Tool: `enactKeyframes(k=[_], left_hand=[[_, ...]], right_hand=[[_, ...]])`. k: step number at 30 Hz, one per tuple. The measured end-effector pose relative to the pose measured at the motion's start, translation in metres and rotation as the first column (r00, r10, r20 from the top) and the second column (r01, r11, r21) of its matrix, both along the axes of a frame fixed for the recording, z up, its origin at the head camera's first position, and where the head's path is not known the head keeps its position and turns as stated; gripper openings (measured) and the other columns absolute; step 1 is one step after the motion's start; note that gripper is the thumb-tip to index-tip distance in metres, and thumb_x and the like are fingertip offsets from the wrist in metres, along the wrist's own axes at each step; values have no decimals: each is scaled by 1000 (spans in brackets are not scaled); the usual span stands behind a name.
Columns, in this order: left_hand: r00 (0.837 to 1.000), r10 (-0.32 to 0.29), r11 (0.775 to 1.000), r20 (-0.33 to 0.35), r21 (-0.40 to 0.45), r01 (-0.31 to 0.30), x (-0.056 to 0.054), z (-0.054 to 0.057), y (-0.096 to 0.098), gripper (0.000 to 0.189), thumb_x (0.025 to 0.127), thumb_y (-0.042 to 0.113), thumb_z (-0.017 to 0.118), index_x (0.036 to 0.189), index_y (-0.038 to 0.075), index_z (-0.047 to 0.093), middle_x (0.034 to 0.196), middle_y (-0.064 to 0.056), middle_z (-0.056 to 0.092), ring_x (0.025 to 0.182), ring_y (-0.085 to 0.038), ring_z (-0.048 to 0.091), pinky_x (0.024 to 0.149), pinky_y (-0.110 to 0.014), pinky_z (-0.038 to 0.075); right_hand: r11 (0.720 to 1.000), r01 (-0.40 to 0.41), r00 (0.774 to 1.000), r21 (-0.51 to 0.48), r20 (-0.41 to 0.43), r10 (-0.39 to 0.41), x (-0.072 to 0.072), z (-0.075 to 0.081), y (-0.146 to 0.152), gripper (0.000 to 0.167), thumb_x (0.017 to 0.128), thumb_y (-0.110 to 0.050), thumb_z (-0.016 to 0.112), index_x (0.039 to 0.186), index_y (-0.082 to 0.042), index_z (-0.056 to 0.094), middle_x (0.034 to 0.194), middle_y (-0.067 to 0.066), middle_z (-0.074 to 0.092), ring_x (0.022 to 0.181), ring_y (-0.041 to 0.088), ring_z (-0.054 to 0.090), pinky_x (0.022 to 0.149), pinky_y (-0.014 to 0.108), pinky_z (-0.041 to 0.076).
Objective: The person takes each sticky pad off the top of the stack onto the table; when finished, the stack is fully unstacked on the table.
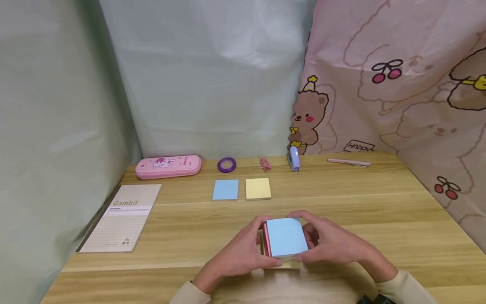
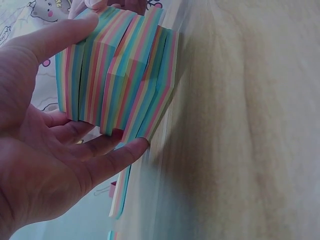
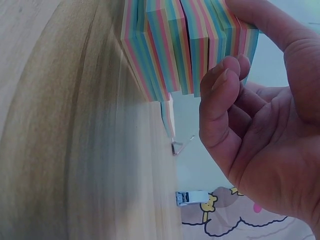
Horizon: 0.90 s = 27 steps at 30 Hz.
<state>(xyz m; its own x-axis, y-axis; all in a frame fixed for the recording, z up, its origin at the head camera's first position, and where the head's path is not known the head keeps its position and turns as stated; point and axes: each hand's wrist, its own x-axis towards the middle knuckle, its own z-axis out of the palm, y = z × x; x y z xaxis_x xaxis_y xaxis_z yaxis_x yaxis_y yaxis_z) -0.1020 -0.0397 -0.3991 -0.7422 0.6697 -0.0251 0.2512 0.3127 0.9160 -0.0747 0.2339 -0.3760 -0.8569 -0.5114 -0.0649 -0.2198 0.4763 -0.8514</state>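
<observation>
A tall stack of sticky note pads (image 1: pixel 287 237), blue on top, stands on the table near the front edge between both hands. Its sides show many coloured stripes, and the pads (image 2: pixel 120 70) sit slightly askew on one another. My left hand (image 1: pixel 247 249) holds the stack's left side, thumb at the near face and fingers spread along the far face. My right hand (image 1: pixel 330 241) pinches the upper pads (image 3: pixel 220 30) between thumb and index finger; its other fingers are curled beside the stack. A yellow edge pokes out at the base.
A blue pad (image 1: pixel 225 190) and a yellow pad (image 1: pixel 258 188) lie beyond the hands. Along the back are a pink pencil case (image 1: pixel 168 166), purple tape roll (image 1: pixel 226 165), pink binder clip (image 1: pixel 265 164), stapler (image 1: pixel 294 159) and pen (image 1: pixel 348 162). A notebook (image 1: pixel 120 218) lies left.
</observation>
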Motion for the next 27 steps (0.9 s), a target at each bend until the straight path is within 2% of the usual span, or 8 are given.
enactKeyframes(k=[5, 14, 20, 27], left_hand=[[1000, 2, 1000, -1, -12, -2, 0, 0, 0, 91, 80, 24, 93, 152, 11, 39, 145, -8, 54, 123, -29, 64, 96, -28, 54], [1000, -4, 1000, 29, -1, 4, -1, 1, 0, 91, 80, 22, 93, 152, 11, 39, 146, -11, 54, 124, -34, 66, 93, -26, 55], [999, -2, 1000, 40, 13, 2, -1, 0, 0, 86, 81, 20, 92, 149, 11, 41, 142, -9, 55, 119, -29, 68, 91, -25, 56], [1000, 4, 1000, 28, 2, -4, 0, -1, 0, 86, 80, 21, 93, 148, 11, 41, 139, -8, 56, 117, -25, 69, 94, -26, 55]], right_hand=[[1000, -2, 1000, 5, 1, 2, 0, 2, 2, 81, 85, -27, 89, 153, -19, 44, 77, -4, 54, 71, 7, 52, 60, 22, 42], [1000, -17, 1000, 3, -2, 17, -2, 3, 6, 84, 85, -27, 89, 153, -12, 43, 78, -4, 55, 71, 6, 52, 61, 22, 44], [1000, -15, 1000, 13, 5, 15, -2, 4, 9, 83, 84, -25, 89, 153, -14, 43, 82, -3, 58, 74, 8, 54, 63, 23, 45], [1000, -18, 1000, 0, 20, 18, -3, 3, 12, 82, 84, -21, 88, 152, -13, 43, 85, -1, 63, 77, 9, 59, 66, 24, 50]])
